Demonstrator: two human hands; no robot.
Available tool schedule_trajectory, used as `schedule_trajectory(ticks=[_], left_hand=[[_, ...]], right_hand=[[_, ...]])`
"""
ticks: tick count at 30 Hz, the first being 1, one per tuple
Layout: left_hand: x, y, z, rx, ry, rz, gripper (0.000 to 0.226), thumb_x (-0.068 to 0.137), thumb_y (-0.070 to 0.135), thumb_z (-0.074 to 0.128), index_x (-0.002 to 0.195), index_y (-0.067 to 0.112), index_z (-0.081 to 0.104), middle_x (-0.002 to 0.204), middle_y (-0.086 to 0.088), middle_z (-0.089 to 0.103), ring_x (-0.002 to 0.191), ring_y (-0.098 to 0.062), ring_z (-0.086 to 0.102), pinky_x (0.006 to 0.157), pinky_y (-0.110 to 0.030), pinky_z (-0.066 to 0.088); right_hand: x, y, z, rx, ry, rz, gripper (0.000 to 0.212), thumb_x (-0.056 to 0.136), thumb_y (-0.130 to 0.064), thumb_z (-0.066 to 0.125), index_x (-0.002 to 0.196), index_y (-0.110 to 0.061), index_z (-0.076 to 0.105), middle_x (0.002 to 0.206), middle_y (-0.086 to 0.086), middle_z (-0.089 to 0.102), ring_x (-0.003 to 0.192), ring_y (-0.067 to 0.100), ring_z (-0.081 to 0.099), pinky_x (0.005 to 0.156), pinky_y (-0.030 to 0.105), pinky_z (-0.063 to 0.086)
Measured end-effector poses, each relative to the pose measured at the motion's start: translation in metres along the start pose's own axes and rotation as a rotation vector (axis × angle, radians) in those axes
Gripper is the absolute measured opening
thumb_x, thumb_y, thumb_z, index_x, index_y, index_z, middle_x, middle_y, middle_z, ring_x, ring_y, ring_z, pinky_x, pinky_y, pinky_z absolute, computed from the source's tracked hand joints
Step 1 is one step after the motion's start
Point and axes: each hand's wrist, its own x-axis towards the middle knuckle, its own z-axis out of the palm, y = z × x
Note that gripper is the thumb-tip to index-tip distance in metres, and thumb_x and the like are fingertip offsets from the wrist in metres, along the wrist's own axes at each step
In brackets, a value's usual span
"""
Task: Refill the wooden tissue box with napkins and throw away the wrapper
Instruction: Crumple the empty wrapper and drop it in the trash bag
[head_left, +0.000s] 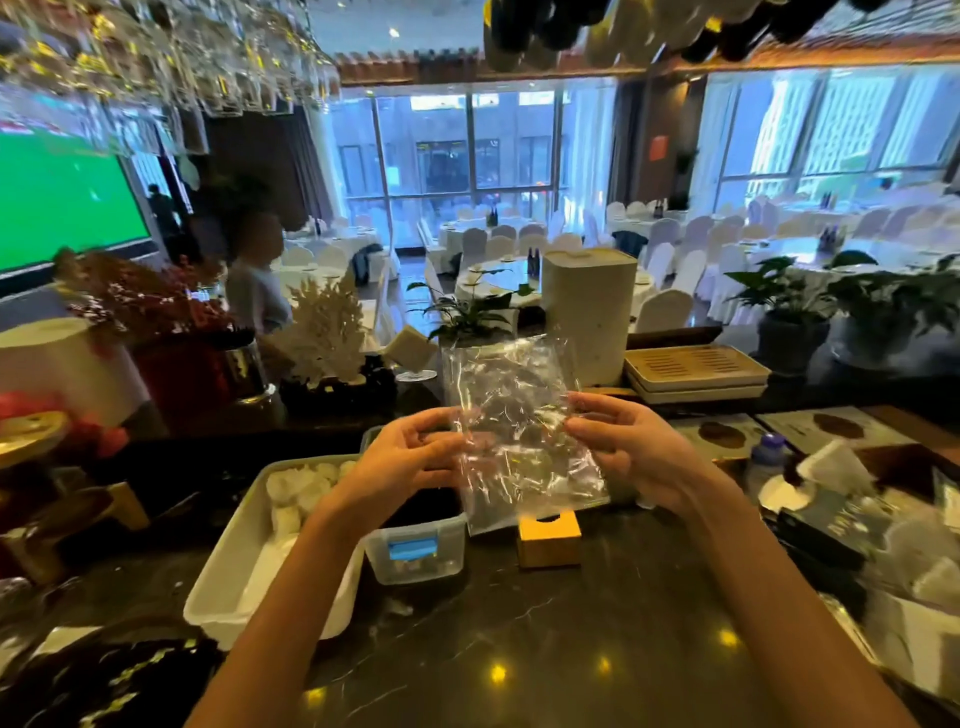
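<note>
Pinching the left edge of the clear wrapper (519, 431), the left hand (410, 452) curls its fingers onto the plastic in the middle of the frame. The wrapper looks empty and hangs just above the wooden tissue box (549, 538). The right hand (623, 447) pinches the right edge. Thin plastic is slippery, so one loose pinch could drop it on the counter (571, 649).

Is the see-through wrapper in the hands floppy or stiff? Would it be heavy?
Probably floppy: the wrapper is all crinkled, and the left hand and right hand pinch its sides to spread it. Likely very light: it looks thin, clear and empty. The shiny film may feel slippery.
</note>
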Motion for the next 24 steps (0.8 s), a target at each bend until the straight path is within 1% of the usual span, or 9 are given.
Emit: schedule_trajectory(ticks=[4,6,8,12,15,18,21,22,24], left_hand=[[0.002,-0.004,0.0,0.087,0.027,0.054,0.034,0.089,0.02,0.067,0.122,0.024,0.066,0.11,-0.009,0.075,0.097,-0.022,0.072,0.079,-0.033,0.06],[0.003,-0.008,-0.002,0.098,0.042,0.088,0.033,0.089,0.018,0.067,0.121,0.022,0.067,0.111,-0.008,0.075,0.1,-0.021,0.072,0.084,-0.035,0.06],[0.002,-0.012,-0.004,0.073,0.058,0.119,0.031,0.09,0.007,0.062,0.116,0.021,0.071,0.111,-0.006,0.075,0.102,-0.021,0.072,0.081,-0.03,0.06],[-0.006,-0.018,-0.007,0.041,0.008,0.184,0.04,0.089,-0.009,0.049,0.11,0.013,0.074,0.129,-0.003,0.067,0.122,-0.021,0.061,0.085,-0.031,0.057],[-0.017,-0.022,-0.006,-0.024,0.034,0.214,0.04,0.082,-0.009,0.046,0.097,0.011,0.078,0.131,-0.003,0.065,0.124,-0.021,0.06,0.085,-0.03,0.057],[-0.027,-0.028,-0.005,-0.042,0.095,0.238,0.039,0.084,-0.011,0.046,0.09,0.011,0.078,0.13,-0.003,0.066,0.123,-0.021,0.061,0.082,-0.032,0.059],[-0.035,-0.034,-0.012,0.021,0.164,0.261,0.046,0.089,-0.018,0.043,0.086,0.01,0.079,0.128,-0.002,0.067,0.121,-0.022,0.062,0.083,-0.037,0.06],[-0.038,-0.036,-0.015,0.056,0.176,0.268,0.047,0.089,-0.02,0.042,0.085,0.01,0.079,0.128,-0.002,0.067,0.121,-0.022,0.062,0.084,-0.037,0.06],[-0.045,-0.042,-0.021,0.132,0.197,0.262,0.048,0.087,-0.021,0.04,0.085,0.009,0.078,0.128,0.0,0.067,0.121,-0.019,0.062,0.085,-0.034,0.059]], right_hand=[[-0.007,0.0,0.0,-0.041,-0.014,-0.024,0.034,0.08,-0.01,0.073,0.112,-0.018,0.073,0.107,0.006,0.075,0.097,0.02,0.072,0.072,0.025,0.058],[-0.011,0.002,0.001,-0.064,0.022,-0.052,0.026,0.078,-0.012,0.073,0.102,-0.019,0.077,0.102,0.005,0.076,0.092,0.018,0.074,0.069,0.025,0.058],[-0.014,0.005,0.003,-0.081,0.053,-0.066,0.017,0.079,-0.013,0.07,0.09,-0.021,0.079,0.098,0.003,0.077,0.09,0.018,0.074,0.066,0.025,0.058],[-0.021,0.009,0.011,-0.188,0.067,-0.078,0.034,0.093,-0.005,0.056,0.078,-0.025,0.079,0.092,-0.006,0.076,0.092,0.014,0.073,0.066,0.025,0.057],[-0.023,0.012,0.022,-0.193,0.051,-0.092,0.031,0.09,-0.008,0.058,0.076,-0.026,0.078,0.09,-0.007,0.075,0.095,0.016,0.069,0.067,0.025,0.057],[-0.026,0.015,0.034,-0.15,-0.023,-0.056,0.014,0.088,-0.027,0.06,0.09,-0.027,0.074,0.096,-0.006,0.069,0.093,0.013,0.065,0.067,0.024,0.057],[-0.024,0.026,0.046,-0.166,-0.069,0.032,0.038,0.093,-0.048,0.047,0.127,-0.037,0.058,0.121,-0.011,0.056,0.095,0.004,0.063,0.069,0.026,0.058],[-0.022,0.031,0.053,-0.196,-0.091,0.072,0.042,0.093,-0.049,0.047,0.134,-0.04,0.05,0.129,-0.009,0.051,0.103,0.007,0.062,0.074,0.031,0.059],[-0.021,0.043,0.063,-0.254,-0.106,0.128,0.053,0.084,-0.045,0.064,0.135,-0.046,0.047,0.138,0.002,0.049,0.117,0.025,0.059,0.09,0.048,0.056]])
